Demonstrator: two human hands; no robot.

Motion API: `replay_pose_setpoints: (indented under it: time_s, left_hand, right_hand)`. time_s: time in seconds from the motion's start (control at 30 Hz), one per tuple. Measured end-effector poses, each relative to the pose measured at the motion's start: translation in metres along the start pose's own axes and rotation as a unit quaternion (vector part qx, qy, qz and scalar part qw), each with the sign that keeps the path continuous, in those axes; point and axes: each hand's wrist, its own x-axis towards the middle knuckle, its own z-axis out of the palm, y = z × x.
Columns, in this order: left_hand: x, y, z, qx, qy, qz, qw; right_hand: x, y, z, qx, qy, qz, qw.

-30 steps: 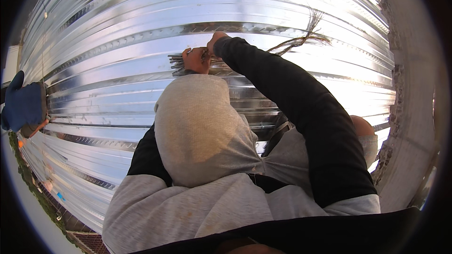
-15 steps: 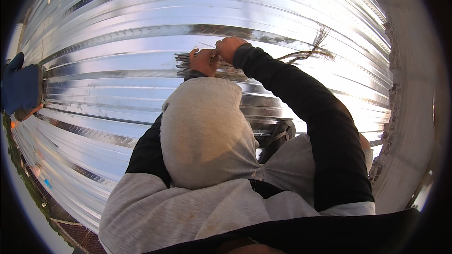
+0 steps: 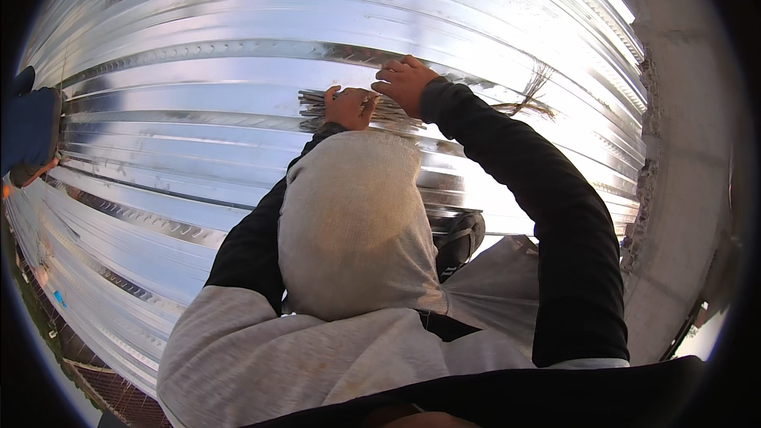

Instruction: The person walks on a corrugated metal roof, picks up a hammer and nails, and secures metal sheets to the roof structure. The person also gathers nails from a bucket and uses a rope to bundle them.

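Observation:
On the ribbed metal decking (image 3: 222, 79), a bundle of thin grey wires (image 3: 394, 115) lies in front of my knee. My left hand (image 3: 351, 108) rests over the middle of it, fingers curled. Whatever is between those fingers is too small to make out. My right hand (image 3: 406, 85) hovers just right of the left one, above the wires. Its fingers are bent but apart, and nothing shows in them. To the right, a frayed tuft of thin dark wires (image 3: 533, 97) spreads over the bright sheet.
At the far left stands another person's leg in blue trousers (image 3: 32, 131). A rough-edged concrete ledge (image 3: 686, 127) runs along the right side. My dark shoe (image 3: 460, 242) is on the decking beside my grey-trousered knee (image 3: 353, 214). A small blue scrap (image 3: 59, 298) lies at lower left.
My right hand has moved slightly right, away from the left, and its fingers have loosened. The thin wire that stuck out between my hands no longer shows. The whole view has shifted a little.

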Motion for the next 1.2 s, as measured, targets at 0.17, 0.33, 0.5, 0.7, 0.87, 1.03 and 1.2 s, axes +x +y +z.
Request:
replay_pose_setpoints:
  time_s: [0.17, 0.33, 0.5, 0.7, 0.87, 1.03, 1.2]
  left_hand:
    - [-0.001, -0.004, -0.001, 0.017, -0.027, -0.007, 0.999]
    - [-0.004, -0.003, -0.001, 0.004, -0.007, 0.005, 1.000]
    - [-0.002, 0.002, -0.001, -0.019, 0.011, -0.006, 1.000]
    - [0.000, 0.012, -0.004, -0.030, 0.037, -0.013, 0.999]
    - [0.001, 0.010, -0.001, -0.032, 0.028, -0.026, 0.999]
    - [0.000, 0.006, 0.005, -0.035, 0.043, -0.031, 0.998]
    - [0.001, 0.008, 0.008, -0.007, 0.065, -0.030, 0.997]
  right_hand:
    - [0.020, -0.001, 0.023, 0.064, -0.176, 0.119, 0.975]
    - [0.034, -0.022, 0.047, 0.274, -0.210, 0.498, 0.795]
    - [0.004, 0.007, 0.046, 0.648, -0.206, 0.422, 0.600]
    - [-0.055, 0.021, 0.047, 0.278, -0.157, 0.324, 0.890]
    - [-0.052, -0.031, 0.070, 0.162, -0.051, 0.221, 0.960]
    - [-0.049, -0.029, 0.069, 0.188, -0.048, 0.256, 0.947]
    - [-0.061, -0.013, 0.056, 0.209, -0.192, 0.277, 0.918]
